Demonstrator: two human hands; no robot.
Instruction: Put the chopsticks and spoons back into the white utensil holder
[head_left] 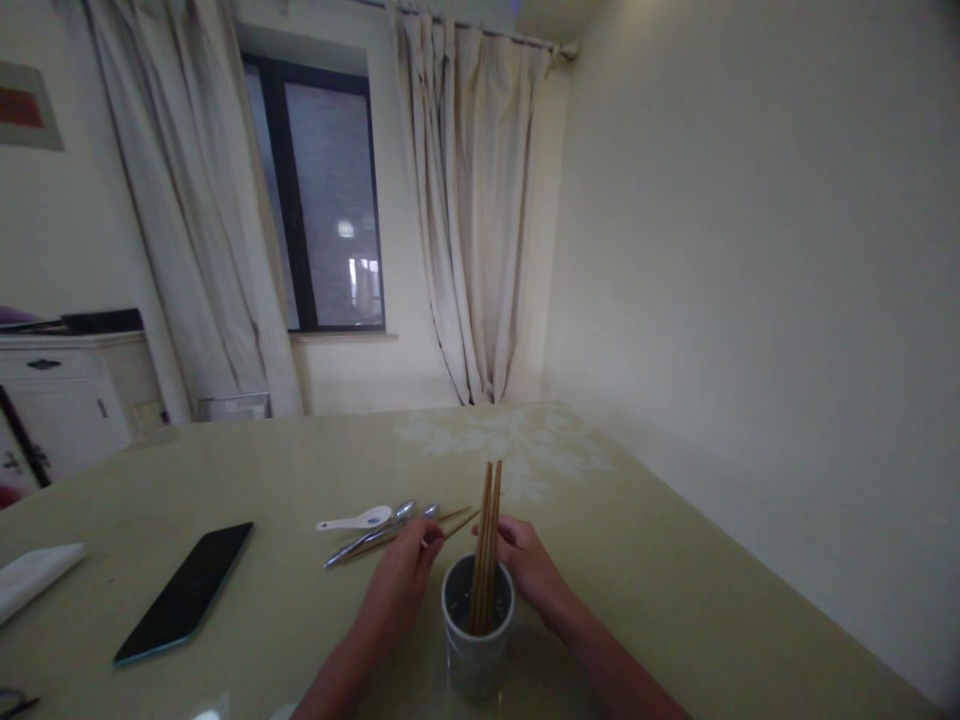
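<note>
A cup (480, 660) stands upright on the table in front of me, with several wooden chopsticks (486, 560) leaning up out of it. My left hand (409, 565) is left of the cup, its fingers closed on a light wooden chopstick (459, 524) that points to the right. Just behind and right of the cup is my right hand (529, 562), its fingers curled together and partly hidden by the upright chopsticks; what they hold I cannot make out. Beyond my left hand lie a white spoon (367, 519), metal spoons (403, 511) and more chopsticks (367, 546).
A dark tablet or phone (187, 590) lies on the table (285, 470) to the left, with a white object (37, 575) farther left. At the lower left corner shows part of a dark object (15, 700). A wall (750, 300) borders the table's right side.
</note>
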